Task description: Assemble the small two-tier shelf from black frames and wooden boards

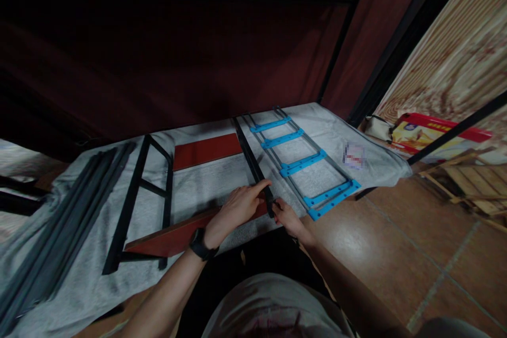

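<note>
My left hand [237, 207], with a black watch on its wrist, rests on the near end of a red-brown panel [174, 236] and pinches the near end of a long black metal bar [250, 156]. From the other side, my right hand [285, 216] grips that same bar end. The bar runs away from me across a grey cloth [206, 179], past a second red-brown panel [206, 150]. What sits between my right fingertips is too small to tell.
A black metal frame [137, 200] lies left of the panels, and a bundle of grey bars [59, 232] at the far left. A rack with blue crosspieces [303, 163] lies to the right. A small packet [354, 155], boxes [428, 132] and wooden slats [463, 179] are on the right.
</note>
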The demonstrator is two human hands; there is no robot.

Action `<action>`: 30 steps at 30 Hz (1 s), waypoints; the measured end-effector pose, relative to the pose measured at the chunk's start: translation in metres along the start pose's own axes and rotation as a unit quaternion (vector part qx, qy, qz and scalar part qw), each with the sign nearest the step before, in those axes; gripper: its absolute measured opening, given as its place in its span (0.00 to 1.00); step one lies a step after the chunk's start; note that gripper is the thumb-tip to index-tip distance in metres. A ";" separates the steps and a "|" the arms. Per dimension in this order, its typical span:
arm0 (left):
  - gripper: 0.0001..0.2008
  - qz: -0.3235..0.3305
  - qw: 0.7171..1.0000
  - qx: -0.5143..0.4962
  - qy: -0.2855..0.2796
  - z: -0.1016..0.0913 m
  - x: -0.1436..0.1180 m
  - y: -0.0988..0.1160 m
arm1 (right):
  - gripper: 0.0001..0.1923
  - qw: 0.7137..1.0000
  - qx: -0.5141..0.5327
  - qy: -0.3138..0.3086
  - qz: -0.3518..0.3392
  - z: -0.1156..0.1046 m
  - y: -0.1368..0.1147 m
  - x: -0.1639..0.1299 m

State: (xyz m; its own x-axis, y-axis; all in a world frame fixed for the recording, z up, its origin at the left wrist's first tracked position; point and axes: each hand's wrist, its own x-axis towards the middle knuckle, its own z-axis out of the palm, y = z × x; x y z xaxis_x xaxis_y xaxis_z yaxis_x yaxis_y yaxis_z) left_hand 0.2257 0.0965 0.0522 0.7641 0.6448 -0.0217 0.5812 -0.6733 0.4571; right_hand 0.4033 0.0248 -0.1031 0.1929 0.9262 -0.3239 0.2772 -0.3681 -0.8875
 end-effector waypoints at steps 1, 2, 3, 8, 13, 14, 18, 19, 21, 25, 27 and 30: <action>0.30 0.000 1.000 0.002 -0.001 0.001 0.000 -0.001 | 0.07 1.000 0.013 -0.004 0.003 0.000 0.001 0.001; 0.30 -0.001 1.000 0.005 -0.002 0.002 0.000 -0.002 | 0.06 1.000 0.020 -0.009 0.003 0.001 0.002 0.001; 0.30 -0.002 1.000 0.009 -0.002 0.003 0.000 -0.003 | 0.07 1.000 0.021 -0.013 0.002 0.001 0.003 0.002; 0.30 -0.003 1.000 0.013 -0.003 0.002 0.000 -0.001 | 0.09 1.000 -0.007 -0.006 -0.003 0.001 0.003 0.003; 0.29 -0.008 1.000 0.012 -0.002 0.000 -0.002 0.004 | 0.07 0.999 0.035 -0.015 -0.007 0.001 0.005 0.002; 0.29 -0.008 1.000 0.013 -0.001 0.001 -0.002 0.004 | 0.07 0.999 0.024 -0.018 -0.008 0.000 0.004 0.002; 0.29 0.001 1.000 0.012 0.002 0.003 -0.003 0.001 | 0.09 0.999 -0.045 -0.002 -0.015 -0.001 -0.001 0.000; 0.30 0.003 1.000 0.012 0.003 0.004 -0.003 0.001 | 0.09 0.999 -0.049 0.000 -0.015 -0.001 -0.002 0.000; 0.30 0.004 1.000 0.015 0.007 0.005 -0.004 -0.001 | 0.09 0.999 -0.036 -0.007 -0.016 -0.002 0.000 0.000; 0.30 0.007 1.000 0.023 0.004 0.008 -0.005 -0.002 | 0.08 0.999 -0.028 -0.021 -0.035 -0.002 0.004 0.001; 0.30 0.008 1.000 0.022 0.006 0.009 -0.005 -0.002 | 0.07 0.997 -0.062 -0.004 -0.039 -0.002 0.003 0.003; 0.30 0.006 1.000 0.020 0.009 0.008 -0.005 -0.002 | 0.06 0.994 -0.098 0.017 -0.039 -0.002 -0.002 0.004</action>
State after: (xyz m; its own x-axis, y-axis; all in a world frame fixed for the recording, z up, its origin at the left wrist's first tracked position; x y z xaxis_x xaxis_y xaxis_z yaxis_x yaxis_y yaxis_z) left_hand 0.2233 0.0918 0.0442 0.7659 0.6429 -0.0004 0.5833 -0.6945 0.4212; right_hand 0.4058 0.0289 -0.1022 0.1944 0.9505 -0.2424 0.4701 -0.3072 -0.8274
